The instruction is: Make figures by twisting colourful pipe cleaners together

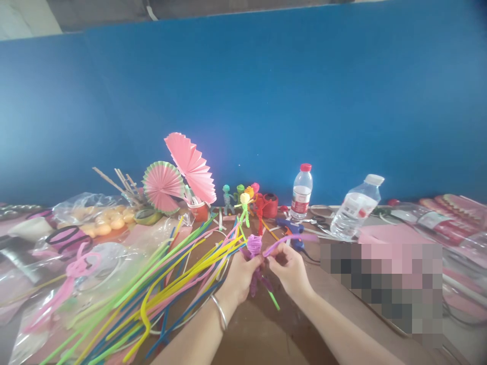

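Note:
A purple pipe-cleaner figure [254,244] with a coiled head is held upright in the fingers of my left hand [243,271]. Its lower part hangs below my fingers, beside a short green stem [274,300]. My right hand [287,268] pinches a loose purple pipe cleaner [292,238] close to the figure's upper body; the free end stretches to the right. Just beyond my hands stand several small pipe-cleaner figures, among them a yellow-green one [244,208] and a red one [260,205].
Many coloured pipe cleaners [182,276] spread at the left. A blue glue gun [289,227] lies behind my right hand, near two water bottles [302,195] [355,210]. Pink paper fans [192,170] stand in a red cup [199,211] at the back. Plastic bags [95,213] lie far left.

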A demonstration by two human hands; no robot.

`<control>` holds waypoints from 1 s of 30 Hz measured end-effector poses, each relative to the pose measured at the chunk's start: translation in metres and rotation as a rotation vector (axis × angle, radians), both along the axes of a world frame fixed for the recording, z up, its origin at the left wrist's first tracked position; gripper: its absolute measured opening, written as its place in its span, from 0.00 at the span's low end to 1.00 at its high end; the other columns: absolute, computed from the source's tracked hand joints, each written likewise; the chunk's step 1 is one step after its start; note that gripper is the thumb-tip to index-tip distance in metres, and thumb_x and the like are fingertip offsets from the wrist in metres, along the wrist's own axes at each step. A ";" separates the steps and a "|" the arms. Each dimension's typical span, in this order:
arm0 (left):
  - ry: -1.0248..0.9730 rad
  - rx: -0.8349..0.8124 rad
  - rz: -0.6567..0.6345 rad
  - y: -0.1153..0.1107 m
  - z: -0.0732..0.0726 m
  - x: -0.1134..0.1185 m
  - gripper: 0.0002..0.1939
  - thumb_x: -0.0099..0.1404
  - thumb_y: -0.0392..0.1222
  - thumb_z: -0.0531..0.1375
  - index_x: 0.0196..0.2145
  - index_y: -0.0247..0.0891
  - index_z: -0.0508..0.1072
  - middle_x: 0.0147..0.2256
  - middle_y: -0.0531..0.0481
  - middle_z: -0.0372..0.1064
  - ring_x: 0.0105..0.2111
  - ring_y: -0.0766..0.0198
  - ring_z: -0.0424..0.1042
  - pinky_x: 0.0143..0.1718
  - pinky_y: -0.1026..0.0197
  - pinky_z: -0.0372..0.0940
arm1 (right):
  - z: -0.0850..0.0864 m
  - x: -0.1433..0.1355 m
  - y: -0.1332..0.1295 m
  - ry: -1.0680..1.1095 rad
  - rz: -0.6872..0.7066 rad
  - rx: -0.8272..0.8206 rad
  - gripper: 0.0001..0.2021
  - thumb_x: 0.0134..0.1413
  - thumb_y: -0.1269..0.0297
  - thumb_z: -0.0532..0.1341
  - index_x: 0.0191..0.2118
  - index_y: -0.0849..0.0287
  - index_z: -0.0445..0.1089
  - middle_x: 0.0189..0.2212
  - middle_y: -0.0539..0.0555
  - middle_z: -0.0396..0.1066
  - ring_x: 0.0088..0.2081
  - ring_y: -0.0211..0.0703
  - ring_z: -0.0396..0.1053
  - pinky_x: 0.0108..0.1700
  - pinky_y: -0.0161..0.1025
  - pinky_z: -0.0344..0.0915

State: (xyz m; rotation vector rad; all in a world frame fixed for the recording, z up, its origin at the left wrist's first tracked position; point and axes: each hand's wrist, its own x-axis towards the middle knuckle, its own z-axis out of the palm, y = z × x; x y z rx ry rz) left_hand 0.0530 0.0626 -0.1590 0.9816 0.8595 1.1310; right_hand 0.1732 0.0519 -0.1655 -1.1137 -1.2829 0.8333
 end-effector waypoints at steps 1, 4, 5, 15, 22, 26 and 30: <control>-0.020 -0.012 -0.005 0.000 -0.001 0.000 0.07 0.50 0.38 0.61 0.22 0.32 0.67 0.17 0.55 0.62 0.17 0.72 0.62 0.19 0.69 0.60 | 0.001 0.001 -0.001 -0.029 0.002 0.025 0.02 0.43 0.72 0.56 0.25 0.59 0.63 0.25 0.51 0.69 0.28 0.39 0.67 0.32 0.36 0.63; -0.111 -0.036 -0.030 0.002 -0.002 0.001 0.05 0.50 0.35 0.62 0.24 0.32 0.68 0.19 0.55 0.63 0.19 0.73 0.62 0.21 0.70 0.59 | 0.004 0.002 -0.002 -0.046 0.027 0.086 0.09 0.43 0.74 0.55 0.34 0.57 0.60 0.26 0.50 0.70 0.31 0.41 0.69 0.35 0.37 0.64; -0.140 -0.047 -0.041 0.002 -0.002 0.001 0.05 0.49 0.34 0.62 0.24 0.32 0.68 0.19 0.55 0.63 0.19 0.73 0.62 0.21 0.70 0.58 | 0.004 0.002 -0.003 -0.049 0.030 0.091 0.12 0.42 0.74 0.55 0.37 0.57 0.58 0.26 0.49 0.70 0.31 0.41 0.69 0.35 0.37 0.64; -0.157 -0.043 -0.132 -0.001 0.005 0.000 0.10 0.48 0.38 0.64 0.29 0.31 0.69 0.23 0.51 0.68 0.19 0.68 0.67 0.19 0.67 0.62 | -0.005 0.004 -0.003 -0.253 -0.028 0.121 0.06 0.47 0.71 0.56 0.34 0.56 0.61 0.29 0.51 0.73 0.34 0.42 0.71 0.36 0.36 0.66; -0.089 -0.033 -0.152 0.001 0.002 -0.002 0.13 0.50 0.44 0.63 0.30 0.33 0.67 0.23 0.51 0.67 0.16 0.69 0.67 0.13 0.70 0.58 | -0.007 0.006 -0.004 -0.439 -0.114 0.243 0.05 0.46 0.72 0.56 0.31 0.56 0.65 0.29 0.50 0.71 0.32 0.41 0.71 0.36 0.35 0.65; -0.029 -0.008 -0.171 0.004 -0.003 -0.005 0.14 0.47 0.41 0.65 0.30 0.33 0.66 0.21 0.53 0.66 0.14 0.69 0.66 0.07 0.73 0.48 | -0.002 0.007 -0.004 -0.430 -0.065 0.248 0.05 0.48 0.70 0.55 0.34 0.56 0.63 0.31 0.51 0.72 0.34 0.41 0.71 0.37 0.35 0.65; -0.005 0.032 -0.137 0.005 -0.003 -0.006 0.13 0.49 0.39 0.63 0.33 0.32 0.68 0.21 0.53 0.66 0.14 0.69 0.66 0.07 0.73 0.48 | 0.003 0.006 -0.003 -0.338 -0.111 0.133 0.07 0.48 0.68 0.55 0.36 0.56 0.60 0.29 0.51 0.73 0.32 0.41 0.71 0.34 0.34 0.66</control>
